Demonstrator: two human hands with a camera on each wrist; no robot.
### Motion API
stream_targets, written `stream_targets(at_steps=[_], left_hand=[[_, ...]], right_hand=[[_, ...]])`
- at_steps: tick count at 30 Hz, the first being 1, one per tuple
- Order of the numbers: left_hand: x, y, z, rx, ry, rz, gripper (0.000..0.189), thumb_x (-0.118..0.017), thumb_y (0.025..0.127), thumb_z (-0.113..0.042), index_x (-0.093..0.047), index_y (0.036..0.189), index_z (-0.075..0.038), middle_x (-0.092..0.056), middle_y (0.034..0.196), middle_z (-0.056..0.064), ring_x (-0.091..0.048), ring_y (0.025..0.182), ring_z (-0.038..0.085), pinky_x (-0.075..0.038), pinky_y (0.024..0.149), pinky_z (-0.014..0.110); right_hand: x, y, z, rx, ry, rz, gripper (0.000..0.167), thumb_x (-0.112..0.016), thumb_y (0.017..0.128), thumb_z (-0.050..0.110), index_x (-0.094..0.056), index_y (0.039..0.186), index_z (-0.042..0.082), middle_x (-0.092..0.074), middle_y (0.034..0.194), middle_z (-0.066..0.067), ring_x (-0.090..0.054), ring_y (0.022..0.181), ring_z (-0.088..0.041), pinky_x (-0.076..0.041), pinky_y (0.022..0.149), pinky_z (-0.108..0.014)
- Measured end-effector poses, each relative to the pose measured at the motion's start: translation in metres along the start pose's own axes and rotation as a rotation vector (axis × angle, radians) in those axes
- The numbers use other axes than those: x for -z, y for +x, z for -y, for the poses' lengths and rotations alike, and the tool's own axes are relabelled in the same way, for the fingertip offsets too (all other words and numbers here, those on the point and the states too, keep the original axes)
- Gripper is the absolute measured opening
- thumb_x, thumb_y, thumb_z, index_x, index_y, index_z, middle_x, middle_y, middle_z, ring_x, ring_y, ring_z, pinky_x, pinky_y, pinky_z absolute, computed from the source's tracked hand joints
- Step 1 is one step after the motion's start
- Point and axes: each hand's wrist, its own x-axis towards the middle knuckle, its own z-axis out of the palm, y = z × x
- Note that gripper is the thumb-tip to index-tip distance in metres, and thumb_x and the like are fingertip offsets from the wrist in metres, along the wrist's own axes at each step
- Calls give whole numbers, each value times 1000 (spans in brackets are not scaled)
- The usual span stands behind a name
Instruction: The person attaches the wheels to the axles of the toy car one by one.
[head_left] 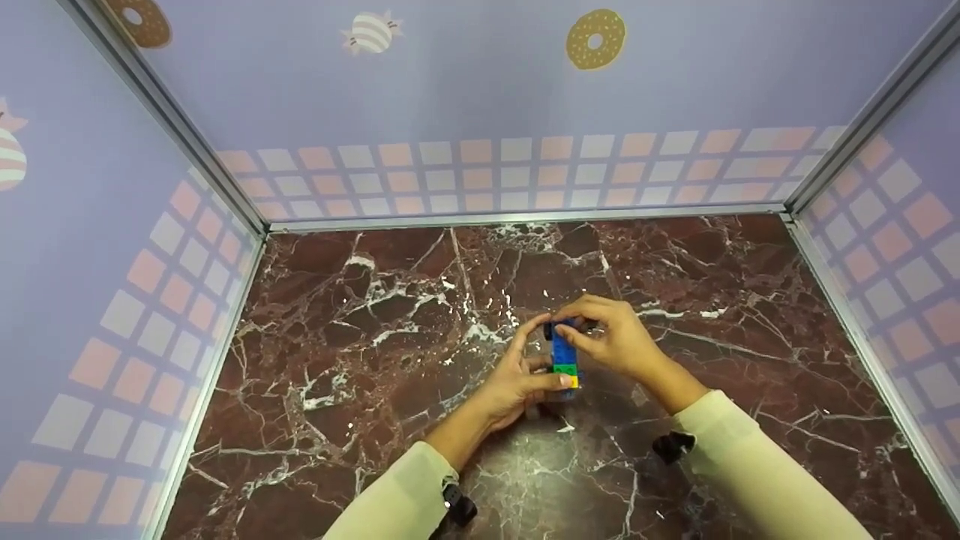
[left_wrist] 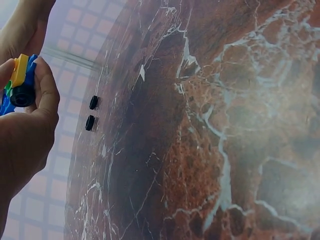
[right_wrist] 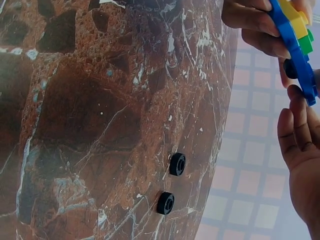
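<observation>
Held over the table is a toy car of building bricks [head_left: 564, 349], with a long blue base, a green brick [head_left: 564, 370] and a yellow brick [head_left: 574, 382]. My left hand [head_left: 517, 384] grips its near end, thumb on the yellow brick. At the far end, my right hand [head_left: 616, 336] pinches the blue base [right_wrist: 292, 37] between thumb and fingers. A black wheel [left_wrist: 23, 95] is on the car at the yellow brick's end in the left wrist view. Another dark wheel [head_left: 548, 331] shows at the car's far left side, between the hands.
Two loose black wheels [right_wrist: 177, 164] stand close together on the dark red marbled table [head_left: 360, 390], seen in both wrist views. Lilac panels with pink and white squares [head_left: 480, 172] enclose the table at the back and both sides.
</observation>
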Motion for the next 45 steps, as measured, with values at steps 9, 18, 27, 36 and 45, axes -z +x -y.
stream_targets(at_steps=[9, 18, 27, 36, 45], left_hand=[[1, 1, -2, 14, -29, 51, 100, -71, 95, 17, -30, 170, -34, -66, 135, 19, -78, 105, 29, -72, 93, 48], [3, 2, -3, 25, -41, 25, 97, -70, 96, 15, -30, 169, -34, -68, 131, 18, -80, 100, 29, -71, 93, 49], [7, 3, -4, 25, -28, -7, 102, -72, 95, 14, -25, 173, -33, -68, 135, 26, -80, 101, 30, -69, 98, 54], [9, 3, -3, 10, -27, -41, 103, -73, 95, 14, -24, 172, -33, -70, 133, 27, -79, 104, 30, -68, 99, 58], [10, 1, -4, 15, -38, -56, 104, -72, 96, 14, -22, 174, -32, -71, 134, 26, -80, 103, 31, -72, 91, 50]], right_hand=[[1, 2, 5, -155, 29, 36, 29, -87, 96, 11, -72, 119, 3, -81, 100, -6, -73, 82, -13, -66, 72, -25], [5, -4, -1, -150, 53, 71, 34, -82, 101, 15, -72, 131, 1, -83, 114, -8, -78, 90, -18, -70, 82, -32], [17, -15, -15, -129, -68, 72, 35, -82, 100, 12, -76, 133, 5, -77, 114, -11, -75, 93, -21, -70, 81, -40], [30, -27, -36, -152, -217, 84, 36, -88, 92, 7, -78, 127, 4, -75, 112, -11, -70, 93, -23, -67, 81, -41], [37, -37, -54, -190, -266, 97, 37, -90, 89, 2, -77, 124, -1, -73, 114, -21, -74, 100, -42, -66, 86, -59]])
